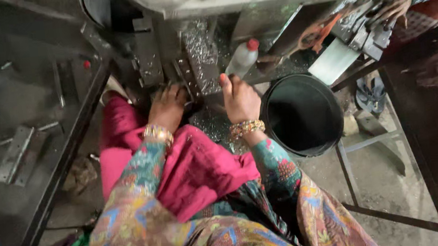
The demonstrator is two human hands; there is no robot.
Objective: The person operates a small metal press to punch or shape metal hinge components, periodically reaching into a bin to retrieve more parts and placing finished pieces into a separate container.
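Note:
My left hand reaches down, palm down, onto the low metal base of a machine strewn with shiny metal shavings; its fingertips are hidden in shadow, so whether they hold something is unclear. My right hand is raised beside it with the fingers curled closed and the thumb up, just below a white plastic bottle with a red cap. Both wrists wear beaded bangles. A pink cloth lies over my lap, under patterned sleeves.
A black bucket stands right of my right hand. A dark metal frame bar runs diagonally at left, with metal strips on the grey floor beyond. A thin metal stand and dark cabinet are at right.

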